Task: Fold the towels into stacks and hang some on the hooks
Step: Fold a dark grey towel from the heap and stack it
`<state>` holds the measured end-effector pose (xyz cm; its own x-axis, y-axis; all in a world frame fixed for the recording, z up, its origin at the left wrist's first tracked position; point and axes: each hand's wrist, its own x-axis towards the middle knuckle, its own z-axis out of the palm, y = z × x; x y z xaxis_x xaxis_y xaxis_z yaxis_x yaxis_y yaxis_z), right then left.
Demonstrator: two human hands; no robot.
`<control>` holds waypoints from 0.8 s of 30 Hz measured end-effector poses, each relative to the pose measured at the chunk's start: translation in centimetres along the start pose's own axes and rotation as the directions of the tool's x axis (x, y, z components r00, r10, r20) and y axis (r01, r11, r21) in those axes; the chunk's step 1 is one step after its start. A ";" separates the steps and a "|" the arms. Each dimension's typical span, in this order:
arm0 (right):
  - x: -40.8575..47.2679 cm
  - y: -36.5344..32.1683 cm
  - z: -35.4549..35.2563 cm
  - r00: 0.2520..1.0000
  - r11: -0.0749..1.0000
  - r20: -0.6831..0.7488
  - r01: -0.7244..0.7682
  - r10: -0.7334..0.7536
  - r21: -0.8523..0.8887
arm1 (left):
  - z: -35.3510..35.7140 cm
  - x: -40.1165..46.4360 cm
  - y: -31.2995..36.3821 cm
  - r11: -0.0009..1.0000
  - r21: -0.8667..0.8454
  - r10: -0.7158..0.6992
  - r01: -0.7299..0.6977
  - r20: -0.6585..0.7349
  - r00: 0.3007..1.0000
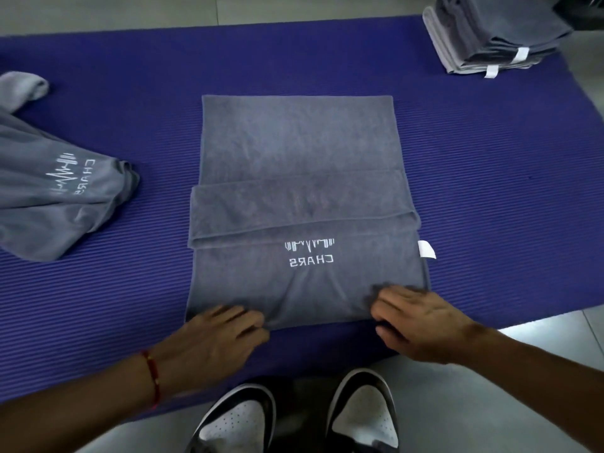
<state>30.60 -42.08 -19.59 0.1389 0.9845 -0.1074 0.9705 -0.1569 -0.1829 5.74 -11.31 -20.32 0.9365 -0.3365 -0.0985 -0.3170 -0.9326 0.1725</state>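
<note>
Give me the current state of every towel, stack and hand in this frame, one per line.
Centre towel: partly folded, flat on the mat.
Left hand: pinching the towel's near edge.
Right hand: pinching the near edge.
Loose towel: crumpled, unfolded.
Towel stack: folded, piled at the far right corner.

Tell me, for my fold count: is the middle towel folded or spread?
Partly folded: the grey towel shows a doubled band across its middle; both hands grip its near edge.

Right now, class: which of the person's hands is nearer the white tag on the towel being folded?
Right. The right hand grips the near edge just below the white tag; the left hand holds the opposite near corner.
</note>
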 end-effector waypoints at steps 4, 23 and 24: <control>2.4 4.2 -2.3 0.956 0.974 -0.205 -0.223 0.209 -0.045 | -2.7 1.9 -6.4 0.969 -0.087 -0.244 0.229 -0.260 0.934; 8.9 10.0 -5.7 0.911 0.910 -0.289 -0.359 0.294 -0.208 | -6.1 3.3 -11.6 0.696 -0.487 -0.659 0.528 -0.140 0.739; 7.3 8.9 -5.8 0.926 0.932 -0.317 -0.283 0.205 -0.225 | -6.3 2.4 -10.0 0.676 -0.531 -0.664 0.511 -0.137 0.735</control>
<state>41.42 -35.83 -16.32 0.3899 0.9045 0.1730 0.9098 -0.4074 0.0794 12.07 -1.94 -16.11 0.9195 0.3897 -0.0522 0.3441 -0.7332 0.5865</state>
